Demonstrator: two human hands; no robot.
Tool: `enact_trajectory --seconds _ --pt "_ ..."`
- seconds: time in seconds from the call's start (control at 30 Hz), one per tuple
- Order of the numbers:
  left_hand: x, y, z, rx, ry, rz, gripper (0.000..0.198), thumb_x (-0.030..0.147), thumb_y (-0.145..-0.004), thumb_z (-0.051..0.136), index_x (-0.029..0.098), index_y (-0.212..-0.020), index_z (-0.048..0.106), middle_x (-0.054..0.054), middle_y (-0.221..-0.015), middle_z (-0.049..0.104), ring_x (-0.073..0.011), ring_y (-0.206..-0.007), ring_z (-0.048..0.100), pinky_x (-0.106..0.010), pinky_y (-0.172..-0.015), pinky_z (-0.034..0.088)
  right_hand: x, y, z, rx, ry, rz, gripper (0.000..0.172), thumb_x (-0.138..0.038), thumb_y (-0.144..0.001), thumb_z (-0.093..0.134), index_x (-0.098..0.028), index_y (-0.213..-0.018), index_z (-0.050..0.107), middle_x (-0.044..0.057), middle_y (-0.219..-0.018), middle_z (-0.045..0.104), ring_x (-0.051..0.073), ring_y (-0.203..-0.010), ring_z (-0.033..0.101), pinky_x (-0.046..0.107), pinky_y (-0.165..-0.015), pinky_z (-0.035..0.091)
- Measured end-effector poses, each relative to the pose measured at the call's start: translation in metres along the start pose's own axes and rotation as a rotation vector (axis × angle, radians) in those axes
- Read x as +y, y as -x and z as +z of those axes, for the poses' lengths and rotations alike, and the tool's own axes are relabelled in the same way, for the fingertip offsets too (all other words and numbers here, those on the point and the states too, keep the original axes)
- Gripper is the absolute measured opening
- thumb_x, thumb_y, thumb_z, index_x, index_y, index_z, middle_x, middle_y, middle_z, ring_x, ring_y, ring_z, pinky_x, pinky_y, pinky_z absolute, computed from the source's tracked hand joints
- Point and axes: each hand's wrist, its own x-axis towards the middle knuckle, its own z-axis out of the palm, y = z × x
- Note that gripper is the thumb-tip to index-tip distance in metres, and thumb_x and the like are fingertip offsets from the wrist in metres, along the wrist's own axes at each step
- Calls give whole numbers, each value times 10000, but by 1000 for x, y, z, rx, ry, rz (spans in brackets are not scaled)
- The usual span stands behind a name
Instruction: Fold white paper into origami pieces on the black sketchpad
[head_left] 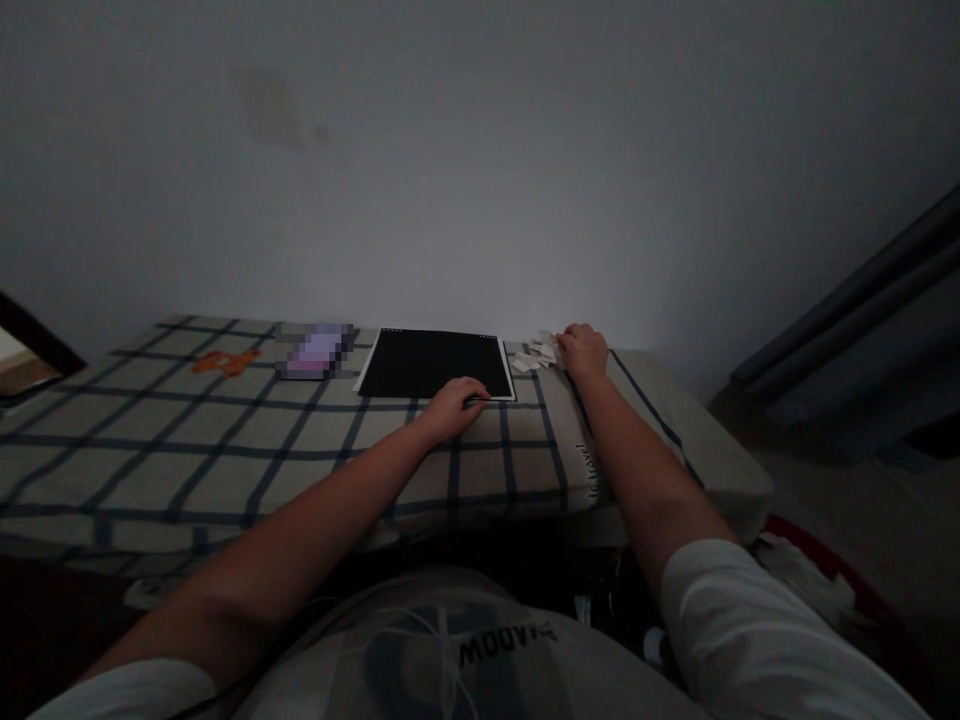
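Note:
A black sheet (429,364) with a white border and small holes along its far edge lies flat on the checked cloth. My left hand (452,408) rests at its near right edge, fingers stretched onto the sheet and thumb apart from them. To the right of the sheet is a loose pile of small white paper pieces (534,355). My right hand (583,350) is at the right side of that pile with fingers bent together in a pinch on a paper piece; the fingertips are partly hidden.
The checked cloth (300,440) covers a long surface against a grey wall (480,180). A blurred purple rectangular thing (315,352) and orange scraps (226,362) lie to the left. A dark curtain (862,320) hangs at far right, above a red-edged container (832,570).

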Motion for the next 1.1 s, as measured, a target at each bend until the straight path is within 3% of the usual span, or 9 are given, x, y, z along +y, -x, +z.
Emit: enact_trajectory --seconds 0.2,0.43,0.63,0.87,1.0,1.1 --pt "-1 -1 1 4 15 -21 140 190 -831 602 202 -914 714 -85 -1082 703 -218 -1068 645 -416 -1000 486 -6 8 8 -151 10 27 381 -327 -1006 403 -181 -1087 745 161 -1108 685 282 -1064 571 363 -790 415" --pt "2 -2 -2 24 67 -20 117 197 -849 591 190 -872 705 -74 -995 722 -207 -994 665 -393 -959 509 -8 16 16 -220 -31 44 356 -337 -993 430 -210 -1097 747 157 -1141 694 265 -1064 615 342 -799 439" --pt "0 -2 -1 11 59 -12 110 182 -855 588 177 -873 697 -75 -973 722 -204 -968 666 -373 -927 516 -2 20 15 -122 -62 82 344 -315 -998 411 -220 -1125 717 93 -1141 702 219 -1012 629 295 -762 448" --pt "-3 -3 1 17 67 -6 104 192 -856 593 188 -868 696 -60 -972 722 -198 -974 664 -376 -951 507 7 9 5 75 -20 107 368 -242 -999 394 -202 -1242 666 100 -1274 654 235 -1154 550 301 -826 438" --pt "-2 -2 0 19 68 -1 107 184 -854 590 178 -869 696 -67 -964 721 -198 -966 665 -366 -935 510 1 -2 0 50 -3 119 380 -236 -1006 374 -204 -1243 670 114 -1317 629 245 -1217 512 310 -865 440" --pt "0 -1 0 20 58 3 112 162 -845 588 178 -868 697 -63 -954 723 -196 -956 665 -361 -927 509 -10 -4 0 -74 -1 132 375 -251 -1003 381 -213 -1207 694 135 -1278 644 258 -1200 542 308 -832 463"
